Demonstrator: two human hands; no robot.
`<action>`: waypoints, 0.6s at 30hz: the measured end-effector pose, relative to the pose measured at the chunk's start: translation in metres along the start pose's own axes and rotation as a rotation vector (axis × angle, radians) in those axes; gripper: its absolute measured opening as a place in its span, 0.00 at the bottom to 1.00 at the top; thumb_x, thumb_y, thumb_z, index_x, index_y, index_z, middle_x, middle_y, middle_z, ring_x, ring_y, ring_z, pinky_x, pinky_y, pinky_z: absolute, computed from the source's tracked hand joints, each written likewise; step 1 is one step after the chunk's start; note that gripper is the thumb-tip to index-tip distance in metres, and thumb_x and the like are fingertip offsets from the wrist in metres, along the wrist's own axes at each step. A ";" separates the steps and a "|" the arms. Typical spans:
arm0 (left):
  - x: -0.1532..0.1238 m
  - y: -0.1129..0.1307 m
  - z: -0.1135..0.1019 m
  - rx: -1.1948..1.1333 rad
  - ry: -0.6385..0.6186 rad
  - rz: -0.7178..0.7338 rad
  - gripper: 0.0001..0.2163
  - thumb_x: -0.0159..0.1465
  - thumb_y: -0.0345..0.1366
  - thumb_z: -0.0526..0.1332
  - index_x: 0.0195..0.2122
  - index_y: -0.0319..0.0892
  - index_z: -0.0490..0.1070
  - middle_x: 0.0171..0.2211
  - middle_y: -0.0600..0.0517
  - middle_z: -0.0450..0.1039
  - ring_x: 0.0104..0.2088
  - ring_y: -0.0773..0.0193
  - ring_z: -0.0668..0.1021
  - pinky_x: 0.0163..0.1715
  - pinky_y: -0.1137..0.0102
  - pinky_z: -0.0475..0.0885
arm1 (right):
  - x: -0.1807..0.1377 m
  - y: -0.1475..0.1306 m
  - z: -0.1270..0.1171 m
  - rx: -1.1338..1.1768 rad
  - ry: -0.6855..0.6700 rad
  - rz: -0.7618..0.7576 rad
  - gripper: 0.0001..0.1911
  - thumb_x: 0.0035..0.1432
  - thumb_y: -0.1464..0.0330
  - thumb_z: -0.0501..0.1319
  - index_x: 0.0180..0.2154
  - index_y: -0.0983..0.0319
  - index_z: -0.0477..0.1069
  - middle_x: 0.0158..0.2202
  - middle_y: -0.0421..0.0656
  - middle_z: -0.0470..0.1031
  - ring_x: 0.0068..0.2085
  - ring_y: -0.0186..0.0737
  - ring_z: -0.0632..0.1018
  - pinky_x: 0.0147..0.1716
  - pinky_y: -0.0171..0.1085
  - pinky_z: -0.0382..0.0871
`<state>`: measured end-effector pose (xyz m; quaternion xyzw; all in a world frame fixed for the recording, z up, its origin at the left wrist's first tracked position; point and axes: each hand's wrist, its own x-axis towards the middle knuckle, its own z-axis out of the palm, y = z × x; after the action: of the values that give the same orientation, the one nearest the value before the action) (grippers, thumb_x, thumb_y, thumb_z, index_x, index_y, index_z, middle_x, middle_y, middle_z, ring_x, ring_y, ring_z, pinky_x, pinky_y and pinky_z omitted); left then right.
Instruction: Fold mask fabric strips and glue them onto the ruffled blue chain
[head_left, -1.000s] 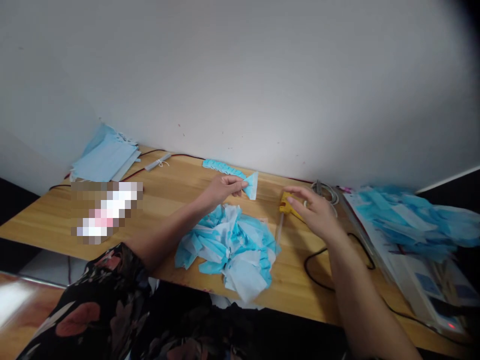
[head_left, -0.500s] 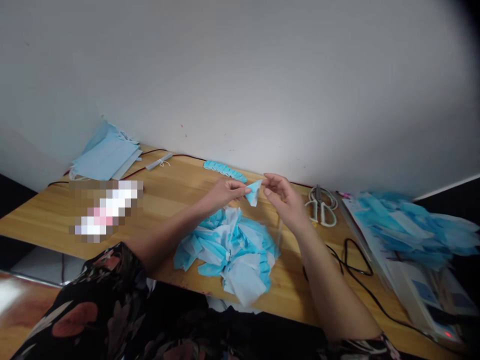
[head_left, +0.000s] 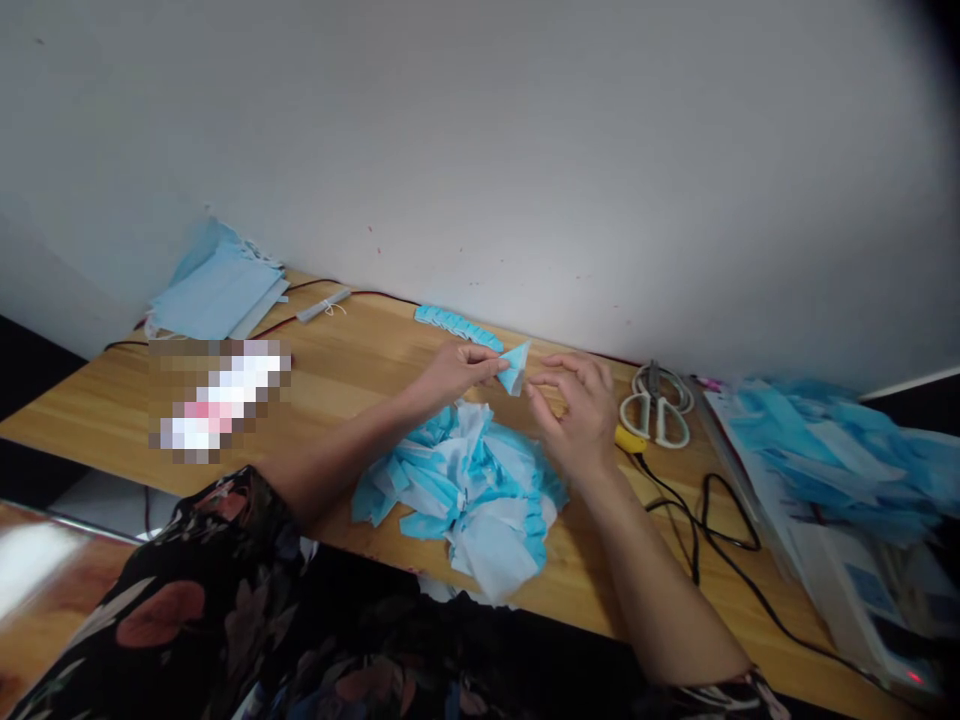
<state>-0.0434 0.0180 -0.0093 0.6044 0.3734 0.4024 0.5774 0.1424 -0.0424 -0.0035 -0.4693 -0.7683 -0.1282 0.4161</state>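
Observation:
Between thumb and fingers, my left hand [head_left: 461,375] pinches a small folded piece of blue and white mask fabric [head_left: 515,368], shaped like a triangle. Just to its right hovers my right hand [head_left: 577,410], fingers bent and apart, with nothing visible in them. A heap of crumpled blue and white fabric pieces [head_left: 465,490] lies on the table below both hands. Behind them, near the wall, is a row of folded blue fabric [head_left: 457,325].
Scissors with white handles [head_left: 655,415] lie at right, near a yellow tool [head_left: 630,438] with a black cable [head_left: 739,590]. Blue fabric strips [head_left: 840,440] are piled at far right. Flat blue masks [head_left: 221,290] are stacked at left on the wooden table [head_left: 97,400], beside a blurred-out patch.
My right hand has drawn slightly away from the folded piece and lowered, uncovering the yellow tool. My left hand still holds the piece. The whole view has shifted slightly.

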 end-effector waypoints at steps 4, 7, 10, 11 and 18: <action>-0.001 -0.001 0.002 0.040 0.008 0.010 0.13 0.56 0.44 0.65 0.27 0.37 0.76 0.23 0.53 0.71 0.26 0.70 0.70 0.29 0.74 0.63 | -0.004 -0.003 0.001 -0.174 -0.013 -0.006 0.05 0.59 0.67 0.62 0.38 0.56 0.75 0.33 0.42 0.72 0.38 0.43 0.72 0.40 0.43 0.62; -0.002 -0.001 0.004 0.056 0.016 0.012 0.13 0.56 0.44 0.65 0.27 0.37 0.77 0.23 0.53 0.72 0.27 0.69 0.71 0.29 0.74 0.63 | -0.005 -0.007 -0.001 -0.282 -0.068 -0.019 0.06 0.61 0.65 0.60 0.38 0.54 0.76 0.28 0.42 0.71 0.34 0.43 0.69 0.38 0.43 0.57; -0.004 0.001 0.006 0.059 0.011 0.023 0.13 0.56 0.44 0.65 0.28 0.37 0.77 0.25 0.53 0.74 0.28 0.68 0.72 0.29 0.74 0.64 | -0.005 -0.010 -0.001 -0.310 -0.127 -0.030 0.08 0.62 0.64 0.58 0.37 0.55 0.76 0.28 0.43 0.72 0.34 0.43 0.68 0.37 0.44 0.55; -0.004 0.001 0.006 0.065 0.008 0.027 0.13 0.56 0.44 0.65 0.27 0.37 0.77 0.25 0.52 0.74 0.28 0.68 0.72 0.29 0.74 0.64 | -0.005 -0.010 -0.001 -0.314 -0.139 -0.032 0.08 0.63 0.64 0.57 0.37 0.55 0.76 0.28 0.43 0.72 0.34 0.44 0.68 0.37 0.44 0.54; -0.004 -0.001 0.009 0.086 0.024 0.027 0.12 0.55 0.43 0.65 0.27 0.37 0.78 0.25 0.52 0.75 0.28 0.68 0.73 0.29 0.74 0.65 | -0.006 -0.011 0.001 -0.326 -0.142 -0.017 0.08 0.64 0.63 0.56 0.38 0.55 0.74 0.28 0.43 0.72 0.34 0.44 0.68 0.38 0.45 0.53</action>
<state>-0.0364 0.0111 -0.0108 0.6287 0.3890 0.4009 0.5410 0.1333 -0.0510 -0.0064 -0.5320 -0.7687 -0.2209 0.2782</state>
